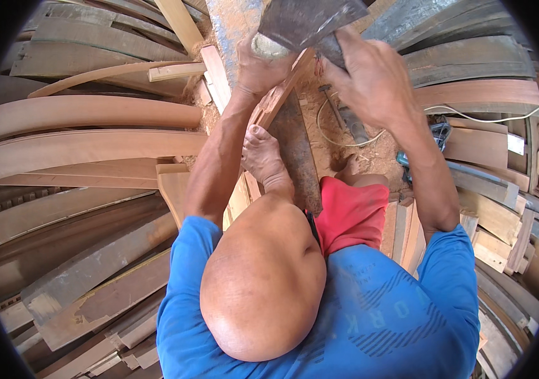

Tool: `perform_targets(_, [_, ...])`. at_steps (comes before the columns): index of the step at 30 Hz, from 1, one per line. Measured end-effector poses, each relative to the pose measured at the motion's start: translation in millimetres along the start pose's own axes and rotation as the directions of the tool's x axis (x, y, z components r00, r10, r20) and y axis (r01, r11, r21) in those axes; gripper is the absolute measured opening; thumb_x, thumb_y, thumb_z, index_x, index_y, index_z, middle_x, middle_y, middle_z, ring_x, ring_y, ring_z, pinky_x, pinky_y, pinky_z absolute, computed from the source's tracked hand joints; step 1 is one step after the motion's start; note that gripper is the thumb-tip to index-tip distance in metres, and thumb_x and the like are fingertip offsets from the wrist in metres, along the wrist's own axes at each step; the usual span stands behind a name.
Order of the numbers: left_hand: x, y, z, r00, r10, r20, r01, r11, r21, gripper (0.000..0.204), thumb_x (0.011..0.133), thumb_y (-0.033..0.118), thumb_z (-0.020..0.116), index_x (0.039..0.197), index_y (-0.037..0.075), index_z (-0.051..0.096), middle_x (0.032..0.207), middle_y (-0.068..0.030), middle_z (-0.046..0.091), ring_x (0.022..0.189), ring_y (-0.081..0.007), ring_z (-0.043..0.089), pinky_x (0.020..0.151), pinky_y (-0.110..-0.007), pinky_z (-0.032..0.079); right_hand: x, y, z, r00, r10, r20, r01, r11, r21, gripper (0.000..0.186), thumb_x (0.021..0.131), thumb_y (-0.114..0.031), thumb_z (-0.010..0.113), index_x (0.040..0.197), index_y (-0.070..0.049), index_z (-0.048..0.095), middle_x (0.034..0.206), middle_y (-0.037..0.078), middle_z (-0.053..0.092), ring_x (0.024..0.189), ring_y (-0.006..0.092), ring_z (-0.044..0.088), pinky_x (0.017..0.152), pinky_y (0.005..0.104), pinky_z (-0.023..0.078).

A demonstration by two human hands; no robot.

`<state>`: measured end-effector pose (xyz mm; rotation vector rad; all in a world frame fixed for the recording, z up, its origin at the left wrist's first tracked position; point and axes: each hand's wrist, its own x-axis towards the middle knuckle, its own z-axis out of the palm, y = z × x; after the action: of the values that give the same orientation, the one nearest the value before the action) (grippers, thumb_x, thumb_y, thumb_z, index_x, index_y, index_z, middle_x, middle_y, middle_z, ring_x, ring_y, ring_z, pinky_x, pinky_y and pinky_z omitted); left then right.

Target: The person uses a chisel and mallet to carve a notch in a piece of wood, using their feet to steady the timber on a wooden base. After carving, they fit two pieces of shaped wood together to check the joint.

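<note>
My right hand (370, 79) is closed round the short grey handle of a dark, broad-headed mallet (310, 24) at the top of the view. Beside it, my left hand (260, 69) is closed round a tool with a pale, rounded handle end (269, 47); the mallet head partly covers it, and its lower end is hidden. Below my left hand runs a narrow reddish wooden piece (276, 101) with a rough, cut upper face. My bare foot (263, 155) presses against its near end.
Stacked curved planks (92, 120) line the left side, and more boards (472, 66) the right. Sawdust and shavings cover the floor near a hammer (334, 107), a pale cable (459, 108) and a teal power tool (403, 159). A rusty metal beam (298, 151) lies beside my foot.
</note>
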<state>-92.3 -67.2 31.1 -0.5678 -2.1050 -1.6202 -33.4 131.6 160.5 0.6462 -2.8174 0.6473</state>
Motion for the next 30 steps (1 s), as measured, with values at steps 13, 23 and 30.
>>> perform_targets(13, [15, -17, 5, 0.991, -0.107, -0.078, 0.109, 0.994, 0.021, 0.031, 0.085, 0.006, 0.079, 0.109, 0.002, 0.06, 0.088, -0.002, 0.062, 0.079, -0.0105, 0.06, 0.071, -0.027, 0.053, -12, -30, -52, 0.931, 0.134, -0.34, 0.108, 0.788, 0.606, 0.029, 0.087, -0.005, 0.066, 0.115, 0.001, 0.062, 0.096, 0.001, 0.063, 0.086, 0.0126, 0.058, 0.079, 0.0306, 0.05])
perform_targets(23, [16, -14, 1, 0.995, -0.066, -0.078, 0.078, 0.982, 0.171, 0.024, 0.083, 0.011, 0.079, 0.1, 0.004, 0.064, 0.084, -0.0057, 0.064, 0.079, -0.0163, 0.063, 0.073, -0.032, 0.054, -7, -17, -35, 0.894, 0.188, -0.407, 0.08, 0.827, 0.557, 0.034, 0.086, -0.006, 0.066, 0.118, 0.001, 0.061, 0.096, 0.003, 0.063, 0.086, 0.0129, 0.058, 0.077, 0.0322, 0.049])
perform_targets(30, [7, 5, 10, 0.996, 0.074, -0.04, -0.071, 0.994, 0.083, 0.023, 0.081, 0.015, 0.081, 0.096, 0.005, 0.067, 0.081, -0.0073, 0.073, 0.076, -0.0155, 0.072, 0.073, -0.031, 0.058, 4, 7, -7, 0.999, 0.035, -0.033, -0.035, 0.999, -0.013, 0.034, 0.094, -0.028, 0.068, 0.114, -0.002, 0.06, 0.09, 0.027, 0.068, 0.087, 0.0455, 0.068, 0.077, 0.0525, 0.052])
